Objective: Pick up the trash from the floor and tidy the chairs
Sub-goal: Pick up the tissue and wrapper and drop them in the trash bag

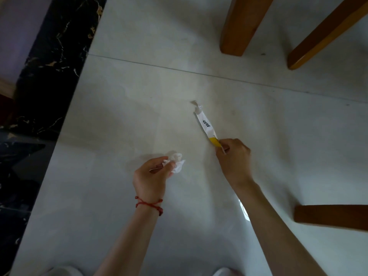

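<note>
Pinched between our right hand's thumb and curled fingers is the yellow end of a long, flat paper wrapper. It is a narrow white strip with dark script printed along it and a torn, twisted tip at the far end. That far end seems to lie on or just above the floor; we cannot tell which. Our left hand, with a knotted red string bracelet at the wrist, closes its fingers round a crumpled white tissue, a soft, wrinkled wad bulging out past the fingertips. The two hands sit near each other, low over the floor, which is smooth, pale, glossy tile crossed by a thin grout line.

Farther out, two chair legs of warm, orange-brown varnished wood stand at the upper right, squared in section with rounded edges, their feet resting on the tile. A third, darker wooden leg shows at the right edge, near our right forearm. Along the left runs a band of black polished marble veined with gold, and beyond it a pale wall. The white toes of our shoes show at the bottom edge.
</note>
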### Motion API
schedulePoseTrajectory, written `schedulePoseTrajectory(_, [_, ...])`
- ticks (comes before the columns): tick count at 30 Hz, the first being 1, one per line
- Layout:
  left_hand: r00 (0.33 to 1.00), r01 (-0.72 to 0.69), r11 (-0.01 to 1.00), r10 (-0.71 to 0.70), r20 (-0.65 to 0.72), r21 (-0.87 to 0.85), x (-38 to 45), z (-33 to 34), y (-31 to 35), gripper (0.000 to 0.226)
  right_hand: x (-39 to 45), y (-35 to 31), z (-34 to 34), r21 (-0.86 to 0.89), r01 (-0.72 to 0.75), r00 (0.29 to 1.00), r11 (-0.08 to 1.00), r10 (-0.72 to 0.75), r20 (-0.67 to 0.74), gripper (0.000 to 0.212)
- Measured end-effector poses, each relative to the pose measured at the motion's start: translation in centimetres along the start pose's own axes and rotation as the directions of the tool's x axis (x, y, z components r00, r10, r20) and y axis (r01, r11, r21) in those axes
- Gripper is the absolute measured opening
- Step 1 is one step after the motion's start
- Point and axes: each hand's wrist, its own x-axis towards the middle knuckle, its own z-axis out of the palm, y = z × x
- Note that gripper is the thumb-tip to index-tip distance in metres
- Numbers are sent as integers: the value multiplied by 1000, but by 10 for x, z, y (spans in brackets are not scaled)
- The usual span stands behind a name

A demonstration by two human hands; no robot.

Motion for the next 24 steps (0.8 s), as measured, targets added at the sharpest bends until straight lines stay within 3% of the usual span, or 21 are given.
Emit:
schedulePoseTrajectory(3, [1000, 3, 1000, -2, -12, 8, 4, 2, 0, 8, 0, -7, -8, 273, -118, 992, 955, 104, 65, 10])
schedulePoseTrajectory(5, [1000, -2, 1000, 3, -21, 22, 7, 3, 2, 9, 0, -13, -15, 483, -235, 971, 844, 185, 149, 16])
schedulePoseTrajectory(7, [1000, 2, 1000, -1, -23, 24, 11, 4, 4, 9, 1, -17, -18, 580, -327, 943, 746, 221, 247, 19])
schedulePoseTrajectory(12, [999, 44, 999, -44, -28, 7, 16, 2, 19, 13, -8, -27, -21, 635, -473, 879, 610, 276, 389, 23])
schedulePoseTrajectory(24, [999, 51, 998, -50, 19, -47, -37, -35, 101, 16, -42, -90, -75, 605, -485, 869, 631, 274, 411, 28])
